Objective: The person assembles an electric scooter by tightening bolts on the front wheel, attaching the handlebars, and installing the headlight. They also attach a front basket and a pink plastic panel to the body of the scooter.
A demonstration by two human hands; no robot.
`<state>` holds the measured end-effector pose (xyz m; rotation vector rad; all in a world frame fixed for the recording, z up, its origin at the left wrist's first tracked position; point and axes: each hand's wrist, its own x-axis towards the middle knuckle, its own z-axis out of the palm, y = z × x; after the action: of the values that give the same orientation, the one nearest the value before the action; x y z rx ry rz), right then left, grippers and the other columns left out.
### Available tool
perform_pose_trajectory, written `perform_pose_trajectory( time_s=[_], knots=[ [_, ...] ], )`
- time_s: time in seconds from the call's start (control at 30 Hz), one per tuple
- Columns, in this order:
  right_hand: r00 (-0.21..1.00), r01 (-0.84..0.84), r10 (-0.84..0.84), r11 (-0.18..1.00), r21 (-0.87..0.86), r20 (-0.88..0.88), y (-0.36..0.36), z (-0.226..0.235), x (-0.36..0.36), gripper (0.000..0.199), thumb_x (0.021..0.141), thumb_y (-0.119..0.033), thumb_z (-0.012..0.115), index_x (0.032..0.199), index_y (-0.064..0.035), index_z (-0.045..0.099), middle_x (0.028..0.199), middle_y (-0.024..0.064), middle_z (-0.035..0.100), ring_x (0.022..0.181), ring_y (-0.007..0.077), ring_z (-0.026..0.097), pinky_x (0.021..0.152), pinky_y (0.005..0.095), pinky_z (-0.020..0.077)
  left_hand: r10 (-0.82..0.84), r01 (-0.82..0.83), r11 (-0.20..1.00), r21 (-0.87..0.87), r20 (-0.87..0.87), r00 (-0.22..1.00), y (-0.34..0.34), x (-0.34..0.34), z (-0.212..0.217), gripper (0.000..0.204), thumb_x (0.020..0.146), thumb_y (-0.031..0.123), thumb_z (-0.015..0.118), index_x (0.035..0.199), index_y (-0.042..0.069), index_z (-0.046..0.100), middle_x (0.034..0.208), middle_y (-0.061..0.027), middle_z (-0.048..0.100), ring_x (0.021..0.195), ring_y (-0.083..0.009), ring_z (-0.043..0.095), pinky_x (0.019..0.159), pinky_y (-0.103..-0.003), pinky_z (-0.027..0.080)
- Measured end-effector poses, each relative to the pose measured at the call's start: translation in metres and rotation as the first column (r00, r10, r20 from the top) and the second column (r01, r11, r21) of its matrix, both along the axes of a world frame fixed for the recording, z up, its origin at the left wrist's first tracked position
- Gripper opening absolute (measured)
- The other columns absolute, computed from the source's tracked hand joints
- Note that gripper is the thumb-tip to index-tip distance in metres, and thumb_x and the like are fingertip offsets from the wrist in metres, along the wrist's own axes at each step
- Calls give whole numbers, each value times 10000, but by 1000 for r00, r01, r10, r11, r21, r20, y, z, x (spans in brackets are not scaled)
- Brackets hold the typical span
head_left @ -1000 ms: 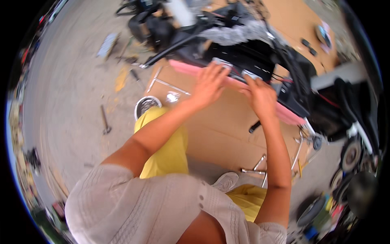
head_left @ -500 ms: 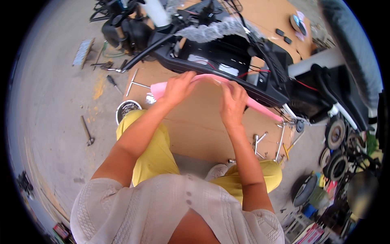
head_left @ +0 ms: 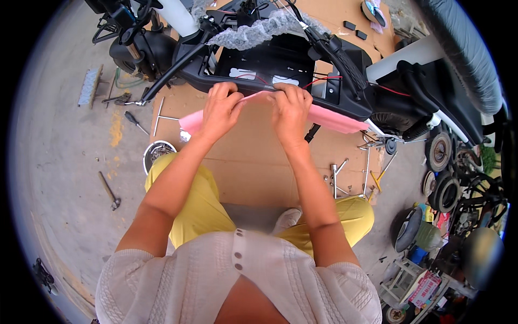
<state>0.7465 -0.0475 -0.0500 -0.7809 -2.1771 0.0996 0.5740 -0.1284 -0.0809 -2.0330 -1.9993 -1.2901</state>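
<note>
A long pink foam strip (head_left: 329, 117) lies along the near edge of a black scooter body (head_left: 280, 65) that rests on brown cardboard (head_left: 253, 156). My left hand (head_left: 220, 110) grips the strip near its left part, fingers curled over the top edge. My right hand (head_left: 291, 108) grips it close by, just to the right. The strip's left end (head_left: 190, 123) sticks out past my left hand. Bubble wrap (head_left: 259, 29) covers the scooter's upper frame. Red and black wires show inside the open scooter tray.
A metal bowl (head_left: 157, 152) sits by my left knee. A screwdriver (head_left: 135, 122), a hammer (head_left: 109, 191) and a brush (head_left: 90, 85) lie on the concrete at left. Wrenches and bolts (head_left: 345, 173) lie right of the cardboard. Wheels and tyres (head_left: 445, 173) crowd the right side.
The view has shifted so the scooter sits higher and closer. Both hands moved closer together on the pink strip and now grip its top edge.
</note>
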Motion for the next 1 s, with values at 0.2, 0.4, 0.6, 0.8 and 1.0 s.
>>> perform_pose_trajectory(
  time_s=[0.2, 0.4, 0.6, 0.8, 1.0],
  knots=[
    [994, -107, 107, 994, -29, -3, 3, 4, 7, 104, 709, -22, 696, 794, -48, 642, 920, 42, 634, 918, 250, 563, 854, 375, 386, 64, -57, 991, 122, -48, 997, 13, 12, 8, 146, 750, 120, 708, 827, 46, 608, 1179, -69, 568, 1102, -277, 505, 895, -425, 354],
    [998, 12, -15, 999, -51, -54, -29, -41, 10, 142, 675, -17, 675, 806, -60, 642, 878, 62, 613, 886, 256, 556, 805, 374, 393, 56, -53, 992, 117, -20, 998, 23, 12, -4, 138, 762, 140, 694, 798, 70, 581, 1166, -33, 607, 1093, -206, 531, 867, -375, 301],
    [961, -27, 115, 944, -329, 251, -91, -174, 55, 97, 707, -18, 577, 799, -24, 607, 905, 127, 601, 872, 310, 573, 775, 463, 430, 42, -41, 995, 86, -2, 999, 23, 11, -4, 163, 768, 147, 690, 778, 58, 554, 1133, -35, 628, 1086, -228, 534, 866, -366, 288],
    [834, 171, 95, 892, -418, 543, -88, -232, 45, 145, 729, -18, 561, 855, -22, 632, 915, 176, 598, 832, 337, 603, 712, 429, 507, 46, -46, 998, 49, 3, 999, 20, 17, -3, 156, 775, 134, 685, 782, 53, 552, 1142, -40, 626, 1094, -228, 533, 879, -363, 284],
    [707, 314, 93, 847, -429, 701, -71, -250, 28, 182, 815, -36, 527, 977, -4, 604, 979, 186, 609, 918, 330, 615, 789, 433, 518, 33, -34, 999, 32, 13, 999, 28, 18, 6, 147, 771, 124, 684, 775, 45, 561, 1143, -50, 623, 1097, -230, 533, 884, -374, 288]
  ],
)
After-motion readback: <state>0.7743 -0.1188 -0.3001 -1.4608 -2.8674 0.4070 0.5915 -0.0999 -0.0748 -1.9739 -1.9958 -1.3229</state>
